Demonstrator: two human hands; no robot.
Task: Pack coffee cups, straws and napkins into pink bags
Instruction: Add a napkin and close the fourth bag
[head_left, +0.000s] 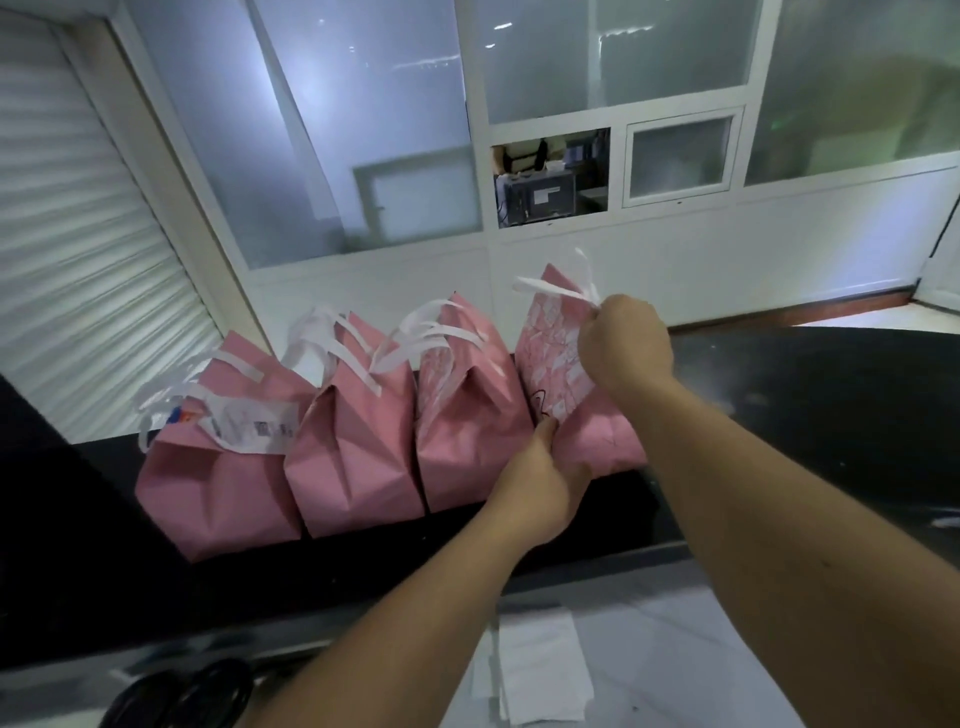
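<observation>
Four pink bags are standing in a row on the black tabletop (831, 395), sides touching, white handles sticking up: first bag (218, 483) at the far left carrying a printed receipt (249, 426) draped over its top, second bag (353, 457), third bag (467, 415), and fourth bag (556, 374) at the right end, showing a patterned face. The right hand (623, 348) is curling round the top edge and a white handle (550, 288) of the fourth bag; the left hand (540, 478) is pinching that bag's lower front corner. The third bag is pressing right against the fourth, crowding the left hand's side. To the right of the fourth bag the tabletop is running on bare to the frame edge. A white partition wall (675, 249) with frosted panes is standing just behind the row, a shutter (78, 260) at left. Below the tabletop's near edge, a lower white surface (675, 649) is holding one stack of white napkins (540, 670). Cups and straws cannot be told from here.
</observation>
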